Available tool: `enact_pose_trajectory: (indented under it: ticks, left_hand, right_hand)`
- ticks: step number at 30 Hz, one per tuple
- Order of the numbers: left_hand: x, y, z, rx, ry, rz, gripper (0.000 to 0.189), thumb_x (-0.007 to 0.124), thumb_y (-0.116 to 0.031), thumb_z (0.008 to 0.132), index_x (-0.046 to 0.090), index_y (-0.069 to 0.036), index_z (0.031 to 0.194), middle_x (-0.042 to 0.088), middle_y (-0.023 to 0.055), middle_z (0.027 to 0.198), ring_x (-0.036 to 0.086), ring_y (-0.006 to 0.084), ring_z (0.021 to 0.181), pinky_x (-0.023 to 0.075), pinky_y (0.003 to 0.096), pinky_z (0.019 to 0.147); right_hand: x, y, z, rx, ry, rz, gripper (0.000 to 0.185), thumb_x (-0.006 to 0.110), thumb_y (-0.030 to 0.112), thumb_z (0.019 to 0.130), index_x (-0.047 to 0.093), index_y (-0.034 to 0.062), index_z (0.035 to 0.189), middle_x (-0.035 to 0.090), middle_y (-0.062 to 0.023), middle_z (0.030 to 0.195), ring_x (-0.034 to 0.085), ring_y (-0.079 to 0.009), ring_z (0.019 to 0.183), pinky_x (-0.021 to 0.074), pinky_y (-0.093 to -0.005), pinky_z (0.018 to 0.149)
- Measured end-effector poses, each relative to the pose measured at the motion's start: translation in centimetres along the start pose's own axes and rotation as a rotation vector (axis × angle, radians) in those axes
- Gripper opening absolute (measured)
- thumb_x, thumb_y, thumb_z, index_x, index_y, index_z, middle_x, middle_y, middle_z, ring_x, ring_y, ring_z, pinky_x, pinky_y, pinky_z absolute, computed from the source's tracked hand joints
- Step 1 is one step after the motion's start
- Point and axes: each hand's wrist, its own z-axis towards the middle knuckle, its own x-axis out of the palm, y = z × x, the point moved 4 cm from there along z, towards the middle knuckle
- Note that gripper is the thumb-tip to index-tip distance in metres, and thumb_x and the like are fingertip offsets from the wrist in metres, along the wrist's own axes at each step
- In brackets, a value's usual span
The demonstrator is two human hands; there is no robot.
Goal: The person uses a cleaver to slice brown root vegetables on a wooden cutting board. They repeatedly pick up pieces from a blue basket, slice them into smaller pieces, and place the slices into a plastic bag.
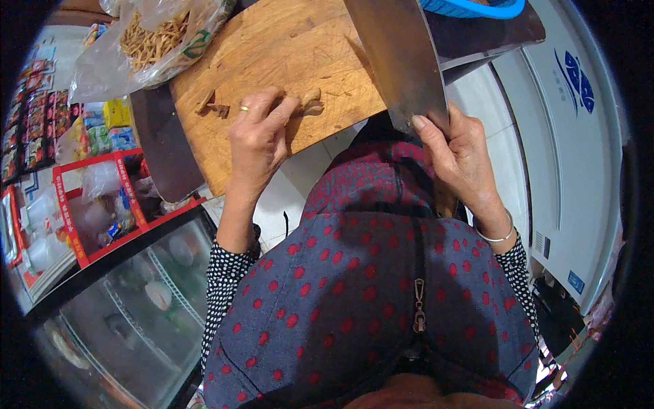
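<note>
My left hand (260,130) rests on a worn wooden cutting board (286,51), its fingers curled around some pale brown, stem-like food pieces (310,101). What exactly the pieces are I cannot tell. Left of that hand lie a few darker scraps (212,106) of similar stuff. In my right hand (457,148) is a broad-bladed cleaver (403,56), its thumb pressed on the flat of the blade. The blade points away from me, over the board's right side and apart from the food. Its handle is mostly hidden by the hand.
A clear plastic bag (138,56) of thin brown dried strips sits at the board's far left. Beyond the cleaver stands a blue plastic basket (475,7). A red-framed rack (102,204) and a glass-topped case (133,307) are at left, a pale appliance (567,153) at right.
</note>
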Motion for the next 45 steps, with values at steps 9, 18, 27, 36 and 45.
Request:
enact_pose_trajectory:
  ticks: [9,18,27,36,45]
  left_hand:
    - [0.1,-1.0,1.4,-0.030,0.098,0.077,0.020,0.075,-0.009,0.072,0.065,-0.005,0.090,0.060,0.0093,0.087,0.058,0.0291,0.079,0.0487,0.0377,0.068]
    - [0.4,-1.4,1.6,0.078,0.115,0.101,0.025,0.072,-0.002,0.069,0.063,-0.005,0.091,0.059,0.0102,0.083,0.057,0.0297,0.077,0.0487,0.0386,0.064]
    - [0.8,-1.3,0.1,0.128,0.007,0.117,0.032,0.072,0.001,0.068,0.064,-0.003,0.099,0.063,0.0111,0.096,0.060,0.0297,0.088,0.0513,0.0382,0.070]
    - [0.8,-1.4,-0.7,0.089,-0.067,0.129,0.028,0.072,0.001,0.070,0.065,-0.002,0.096,0.061,0.0117,0.094,0.060,0.0304,0.086,0.0512,0.0377,0.068]
    - [1.5,-1.6,-1.3,0.028,-0.083,0.112,0.032,0.070,0.005,0.061,0.068,0.000,0.092,0.064,0.0115,0.094,0.062,0.0276,0.079,0.0506,0.0349,0.063]
  right_hand:
    - [0.0,0.1,0.0,-0.016,-0.005,-0.034,0.017,0.058,0.011,0.091,0.056,-0.0055,0.094,0.051,-0.0157,0.057,0.049,-0.0191,0.046,0.0380,-0.0336,0.046]
    - [0.1,0.0,0.0,-0.028,-0.026,-0.010,0.019,0.060,0.013,0.091,0.058,-0.0051,0.097,0.053,-0.0159,0.058,0.050,-0.0194,0.046,0.0389,-0.0334,0.046]
    - [0.0,-0.2,-0.1,0.001,-0.023,0.007,0.017,0.059,0.012,0.091,0.057,-0.0049,0.092,0.051,-0.0148,0.057,0.048,-0.0186,0.047,0.0391,-0.0343,0.047]
    - [0.1,2.1,0.7,-0.102,0.085,-0.201,0.016,0.060,0.011,0.090,0.056,-0.0038,0.089,0.052,-0.0187,0.059,0.054,-0.0310,0.052,0.0418,-0.0401,0.050]
    - [1.6,6.5,2.4,-0.369,0.359,-0.477,0.016,0.064,0.007,0.085,0.056,-0.0015,0.097,0.053,-0.0211,0.065,0.056,-0.0383,0.058,0.0426,-0.0424,0.051]
